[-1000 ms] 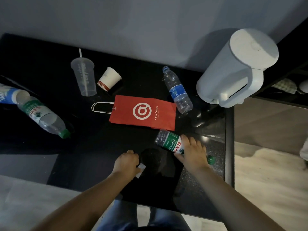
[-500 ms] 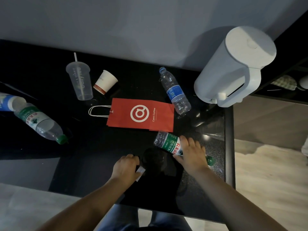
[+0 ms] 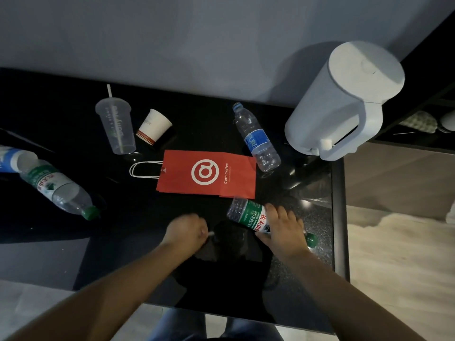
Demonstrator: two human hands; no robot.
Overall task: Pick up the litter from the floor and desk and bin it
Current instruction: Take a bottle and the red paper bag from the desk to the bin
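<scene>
The green-label bottle (image 3: pixel 246 214) lies on its side on the table (image 3: pixel 123 242), just below the corner of the red paper bag (image 3: pixel 205 173), and it has hardly shifted over the last second. Your right hand (image 3: pixel 283 232) has settled more fully over its neck half, with the green cap (image 3: pixel 311 239) poking out past your wrist. The fingers (image 3: pixel 275 212) drape across the far side and the thumb hooks the near side, so this reads as a grip taken but not yet a lift. The bigger change is on the other side: the white scrap (image 3: pixel 211 233), which showed plainly a moment ago, is now mostly drawn in, with only a sliver peeking from your left hand (image 3: pixel 184 230). Its fingers are curled closed round it, knuckles up, low over the table. That likely means both hands are loaded and the next step is a carry to the bin, which is not in view. Both forearms reach in from the near edge, converging toward the table's right part. Still waiting further out are the blue-label bottle (image 3: pixel 256 140), the paper cup (image 3: pixel 154 126), the plastic cup (image 3: pixel 115 129) and another bottle (image 3: pixel 56 188) at far left.
</scene>
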